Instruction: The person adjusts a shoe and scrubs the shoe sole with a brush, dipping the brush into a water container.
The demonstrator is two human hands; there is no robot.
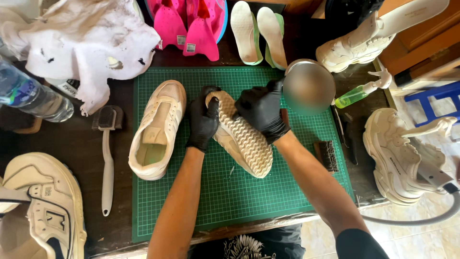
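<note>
Fingers point(211, 108) in black gloves grip ridged cream sole point(244, 139)

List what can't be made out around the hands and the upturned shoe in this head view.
- Whatever the right hand presses on the upturned shoe: hidden under the glove.
- That shoe's upper: faces down on the green mat.
- Round object beside the right hand: blurred.
- Left hand fingertips: wrapped round the shoe's end.
- Sneaker at bottom left: cut off by the edge.
</note>
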